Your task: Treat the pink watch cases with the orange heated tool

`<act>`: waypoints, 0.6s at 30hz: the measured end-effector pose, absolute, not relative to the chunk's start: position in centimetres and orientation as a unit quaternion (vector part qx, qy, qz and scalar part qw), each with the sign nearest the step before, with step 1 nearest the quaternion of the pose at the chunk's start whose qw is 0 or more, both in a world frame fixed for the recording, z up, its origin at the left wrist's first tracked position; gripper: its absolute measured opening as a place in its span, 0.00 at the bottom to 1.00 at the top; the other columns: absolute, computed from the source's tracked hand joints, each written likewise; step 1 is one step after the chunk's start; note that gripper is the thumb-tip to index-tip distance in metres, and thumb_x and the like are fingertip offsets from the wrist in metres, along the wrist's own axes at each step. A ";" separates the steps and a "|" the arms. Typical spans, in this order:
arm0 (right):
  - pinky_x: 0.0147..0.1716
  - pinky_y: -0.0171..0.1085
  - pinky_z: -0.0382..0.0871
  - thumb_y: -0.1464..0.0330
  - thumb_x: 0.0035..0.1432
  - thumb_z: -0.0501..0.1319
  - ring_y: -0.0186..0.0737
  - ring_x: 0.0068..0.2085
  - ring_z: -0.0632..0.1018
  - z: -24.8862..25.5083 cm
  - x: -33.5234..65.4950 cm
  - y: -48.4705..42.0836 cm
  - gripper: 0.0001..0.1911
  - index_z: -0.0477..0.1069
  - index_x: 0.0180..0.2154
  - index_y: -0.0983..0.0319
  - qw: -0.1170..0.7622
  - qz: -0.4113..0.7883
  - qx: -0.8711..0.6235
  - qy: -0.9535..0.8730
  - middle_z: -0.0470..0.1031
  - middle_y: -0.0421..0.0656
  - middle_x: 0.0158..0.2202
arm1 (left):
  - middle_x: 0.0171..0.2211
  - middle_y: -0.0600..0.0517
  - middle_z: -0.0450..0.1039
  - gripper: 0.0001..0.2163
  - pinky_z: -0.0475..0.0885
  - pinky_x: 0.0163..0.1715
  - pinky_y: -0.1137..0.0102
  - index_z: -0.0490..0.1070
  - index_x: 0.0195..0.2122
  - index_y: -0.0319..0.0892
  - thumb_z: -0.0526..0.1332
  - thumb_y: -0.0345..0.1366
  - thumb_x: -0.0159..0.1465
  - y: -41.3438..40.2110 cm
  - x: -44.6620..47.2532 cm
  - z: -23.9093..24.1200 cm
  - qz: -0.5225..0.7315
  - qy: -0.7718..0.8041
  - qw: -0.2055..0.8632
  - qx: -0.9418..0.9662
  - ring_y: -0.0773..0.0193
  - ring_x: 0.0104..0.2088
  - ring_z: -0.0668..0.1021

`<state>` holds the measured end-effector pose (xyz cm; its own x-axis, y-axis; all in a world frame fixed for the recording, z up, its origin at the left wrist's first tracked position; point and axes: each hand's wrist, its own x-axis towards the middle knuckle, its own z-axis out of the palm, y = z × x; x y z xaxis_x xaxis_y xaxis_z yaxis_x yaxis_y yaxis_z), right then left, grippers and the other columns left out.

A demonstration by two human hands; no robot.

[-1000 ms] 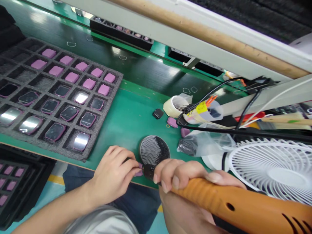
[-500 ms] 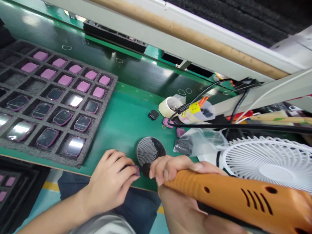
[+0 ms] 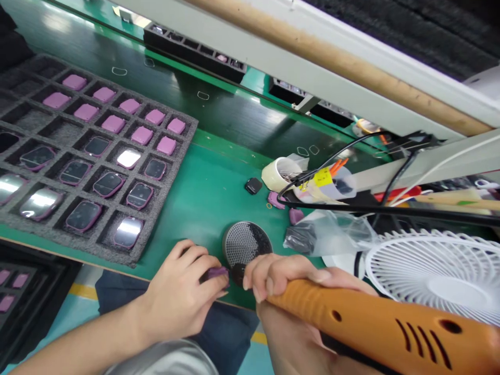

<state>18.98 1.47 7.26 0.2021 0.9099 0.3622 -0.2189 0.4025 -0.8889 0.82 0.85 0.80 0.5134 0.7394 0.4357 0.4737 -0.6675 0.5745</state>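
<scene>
My left hand (image 3: 185, 291) is closed round a small purple watch case (image 3: 217, 272), mostly covered by the fingers. My right hand (image 3: 291, 323) grips an orange handheld power tool (image 3: 385, 319) with vent slots; its body points to the lower right, and its working end is hidden by the fingers. The watch case is close to the fingers of my right hand. Between the hands, a round dark dish with a perforated grey surface (image 3: 242, 244) sits on the green table (image 3: 195, 198).
A grey foam tray (image 3: 166, 229) with purple cases and dark-screened watches lies at left. Behind the hands are a black square piece (image 3: 253, 185), a white cup (image 3: 279, 174) and loose purple pieces (image 3: 296, 215). A white fan (image 3: 441, 281), plastic bag (image 3: 332, 232) and black cable (image 3: 390, 209) crowd the right.
The view has shifted slightly, so the scene sits further right. In my left hand the purple watch case has turned and shows more of its length. My right hand keeps its grip on the tool.
</scene>
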 end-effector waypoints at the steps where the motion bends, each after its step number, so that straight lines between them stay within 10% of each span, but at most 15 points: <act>1: 0.28 0.42 0.76 0.31 0.73 0.55 0.39 0.28 0.75 7.2 18.9 1.5 0.33 0.77 0.55 0.48 0.687 0.410 -0.362 -0.478 0.75 0.35 0.33 | 0.50 0.49 0.85 0.06 0.71 0.57 0.49 0.82 0.52 0.46 0.67 0.33 0.76 0.9 0.8 0.8 0.342 0.358 0.195 0.847 0.51 0.50 0.81; 18: 0.32 0.48 0.81 0.42 0.73 0.68 0.44 0.31 0.79 8.0 19.4 0.5 0.23 0.80 0.56 0.50 0.652 0.410 -0.407 -0.491 0.79 0.39 0.34 | 0.50 0.48 0.85 0.05 0.73 0.55 0.51 0.82 0.51 0.44 0.67 0.33 0.76 0.8 1.1 0.3 0.366 0.361 0.196 0.835 0.52 0.48 0.81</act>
